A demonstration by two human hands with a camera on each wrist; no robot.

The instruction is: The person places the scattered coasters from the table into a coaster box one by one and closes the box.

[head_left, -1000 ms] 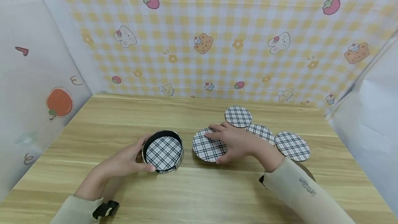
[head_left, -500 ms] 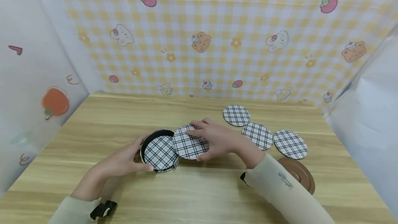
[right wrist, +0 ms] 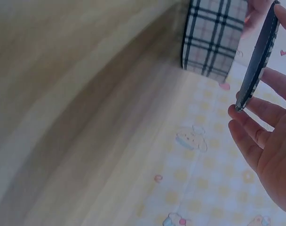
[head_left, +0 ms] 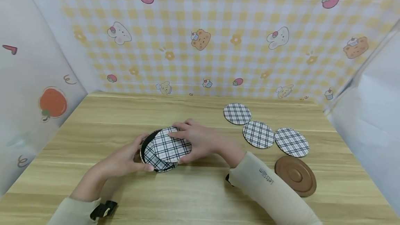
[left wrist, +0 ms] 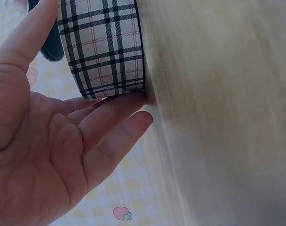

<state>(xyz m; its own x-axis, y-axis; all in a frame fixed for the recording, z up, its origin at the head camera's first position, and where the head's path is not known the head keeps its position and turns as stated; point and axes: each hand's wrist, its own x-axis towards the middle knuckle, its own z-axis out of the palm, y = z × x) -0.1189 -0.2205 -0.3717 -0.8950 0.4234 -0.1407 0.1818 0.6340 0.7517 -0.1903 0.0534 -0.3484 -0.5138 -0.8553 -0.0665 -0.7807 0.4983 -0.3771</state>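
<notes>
A round plaid coaster holder [head_left: 158, 166] with a black inner wall stands on the table, and a plaid coaster shows inside it. My left hand [head_left: 123, 159] grips its left side, thumb in front and fingers behind. In the left wrist view, the holder's plaid outer wall [left wrist: 103, 47] rests against those fingers. My right hand [head_left: 200, 143] holds a plaid round coaster [head_left: 170, 145] by its edge, over the holder's opening and covering much of it. From the right wrist view, this coaster [right wrist: 258, 59] appears edge-on, dark underneath, apart from the holder's wall [right wrist: 213, 40].
Three plaid coasters lie flat at the right: one at the back [head_left: 237, 114], one in the middle [head_left: 258, 134], one farther right [head_left: 292, 142]. A brown round disc [head_left: 295, 175] with raised rings lies nearest the right sleeve. Behind the wooden table [head_left: 200, 197] hangs a yellow checked cloth [head_left: 218, 61].
My right hand has carried the coaster leftward, from beside the holder to above its opening. The brown disc, earlier mostly behind the sleeve, now shows fully. My left hand keeps its grip.
</notes>
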